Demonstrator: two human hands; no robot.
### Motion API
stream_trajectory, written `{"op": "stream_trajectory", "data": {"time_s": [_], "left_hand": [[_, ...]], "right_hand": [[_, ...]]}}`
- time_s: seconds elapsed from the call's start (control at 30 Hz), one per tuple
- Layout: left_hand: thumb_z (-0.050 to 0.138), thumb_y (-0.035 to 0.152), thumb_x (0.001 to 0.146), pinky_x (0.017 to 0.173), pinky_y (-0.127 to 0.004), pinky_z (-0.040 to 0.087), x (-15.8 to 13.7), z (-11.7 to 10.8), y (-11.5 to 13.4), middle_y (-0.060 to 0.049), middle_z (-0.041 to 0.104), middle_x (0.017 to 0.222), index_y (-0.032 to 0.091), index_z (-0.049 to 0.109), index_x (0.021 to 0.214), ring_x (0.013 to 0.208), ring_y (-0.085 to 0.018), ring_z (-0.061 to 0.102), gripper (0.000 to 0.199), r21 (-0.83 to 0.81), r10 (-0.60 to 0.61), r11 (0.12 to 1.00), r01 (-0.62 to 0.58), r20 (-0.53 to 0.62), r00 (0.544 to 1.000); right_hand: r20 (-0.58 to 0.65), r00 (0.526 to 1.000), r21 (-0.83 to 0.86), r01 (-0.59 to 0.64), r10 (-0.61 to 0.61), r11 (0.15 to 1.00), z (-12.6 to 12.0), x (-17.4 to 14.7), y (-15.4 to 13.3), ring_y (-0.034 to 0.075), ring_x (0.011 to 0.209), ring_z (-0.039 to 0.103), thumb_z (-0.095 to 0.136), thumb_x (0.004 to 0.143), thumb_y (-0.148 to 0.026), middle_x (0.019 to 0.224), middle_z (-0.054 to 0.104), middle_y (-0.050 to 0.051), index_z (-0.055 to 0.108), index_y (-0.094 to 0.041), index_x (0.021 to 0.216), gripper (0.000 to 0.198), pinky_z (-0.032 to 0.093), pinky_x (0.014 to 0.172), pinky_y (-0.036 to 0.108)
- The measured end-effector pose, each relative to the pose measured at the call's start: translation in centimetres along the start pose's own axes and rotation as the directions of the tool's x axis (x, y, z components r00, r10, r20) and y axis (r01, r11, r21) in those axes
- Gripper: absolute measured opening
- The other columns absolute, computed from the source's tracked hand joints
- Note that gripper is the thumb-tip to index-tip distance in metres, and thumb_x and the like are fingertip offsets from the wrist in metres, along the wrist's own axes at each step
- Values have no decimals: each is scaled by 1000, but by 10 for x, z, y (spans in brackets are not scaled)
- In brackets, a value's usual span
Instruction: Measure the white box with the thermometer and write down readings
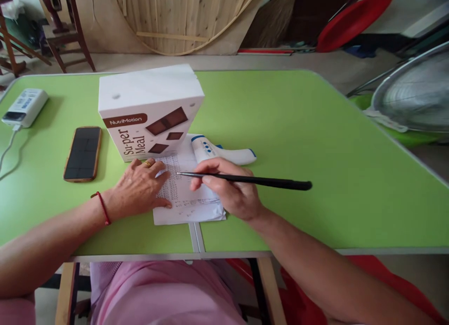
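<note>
My right hand (229, 184) pinches a slim black pen (266, 180), which lies nearly level with its tip pointing left above the paper. Under both hands is a white sheet of paper (189, 213) covered in rows of small dark marks. My left hand (142, 184) lies flat on its left side with the fingers spread, a ring on one finger. Just beyond the left fingertips stands a white box (149, 93) printed "NutriMotion Super Meal". A white and blue infrared thermometer (224, 152) lies behind my right hand, next to the box.
A phone (83, 154) in a brown case lies left of the box. Farther left, a white power bank (26, 106) has a cable plugged in. The green table (280, 114) has a metal edge. Beyond it are a wooden chair (66, 30) and a red round tabletop (354, 21).
</note>
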State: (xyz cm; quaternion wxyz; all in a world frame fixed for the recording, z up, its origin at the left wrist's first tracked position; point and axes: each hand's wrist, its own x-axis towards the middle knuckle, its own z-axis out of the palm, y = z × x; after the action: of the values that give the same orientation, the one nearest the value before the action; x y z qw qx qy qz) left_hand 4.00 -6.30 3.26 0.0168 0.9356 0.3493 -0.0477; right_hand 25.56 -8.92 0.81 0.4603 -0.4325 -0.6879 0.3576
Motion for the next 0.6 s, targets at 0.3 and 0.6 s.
{"op": "stream_trajectory", "data": {"time_s": [0.3, 0.6], "left_hand": [[58, 47, 96, 69, -34, 47, 1, 11, -9, -11, 67, 99, 12, 62, 117, 81, -24, 65, 41, -49, 158, 986, -158, 1, 987], [48, 30, 101, 48, -28, 32, -1, 19, -10, -5, 70, 83, 16, 60, 120, 62, -18, 64, 26, -54, 192, 980, -193, -27, 981]], "right_hand": [[-107, 976, -27, -193, 189, 981, 18, 3, 22, 10, 45, 46, 62, 69, -24, 54, 55, -5, 54, -22, 69, 8, 37, 41, 23], [-60, 998, -142, -44, 36, 989, 17, -1, 21, 10, 45, 47, 61, 74, -24, 52, 56, -5, 52, -23, 64, 13, 37, 43, 23]]}}
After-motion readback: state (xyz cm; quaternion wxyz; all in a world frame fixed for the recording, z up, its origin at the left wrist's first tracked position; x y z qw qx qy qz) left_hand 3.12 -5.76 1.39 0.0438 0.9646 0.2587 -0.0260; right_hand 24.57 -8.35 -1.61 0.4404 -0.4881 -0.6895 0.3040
